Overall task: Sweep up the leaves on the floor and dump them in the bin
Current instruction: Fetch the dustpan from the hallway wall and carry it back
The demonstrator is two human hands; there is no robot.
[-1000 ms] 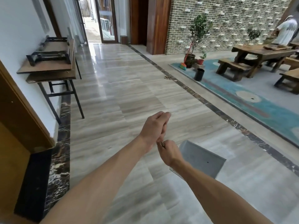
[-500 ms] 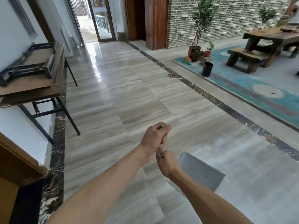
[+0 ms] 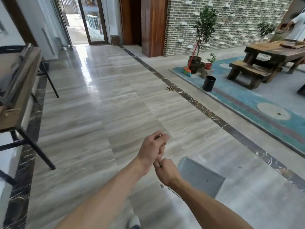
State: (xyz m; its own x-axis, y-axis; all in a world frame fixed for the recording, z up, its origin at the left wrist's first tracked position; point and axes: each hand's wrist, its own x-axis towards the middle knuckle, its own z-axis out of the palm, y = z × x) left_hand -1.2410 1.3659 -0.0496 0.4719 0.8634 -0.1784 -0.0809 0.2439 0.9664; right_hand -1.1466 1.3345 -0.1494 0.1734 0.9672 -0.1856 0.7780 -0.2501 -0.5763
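Low in the head view, fingers of both the left hand [image 3: 152,148] and right hand [image 3: 166,171] curl round a thin metal handle, carrying the grey metal dustpan [image 3: 200,176] toward the small brown leaf pile [image 3: 170,88] on the marble floor [image 3: 99,104]. It looks like the approach step; next, fetch the red-handled broom [image 3: 188,70] near the black cylindrical bin [image 3: 209,83].

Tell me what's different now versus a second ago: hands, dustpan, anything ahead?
The person has walked forward: the leaves, black bin and broom look nearer, and the view has swung slightly right. Nothing was taken or let go. The left hand and right hand still grip the thin handle, one above the other, with the grey dustpan hanging below.
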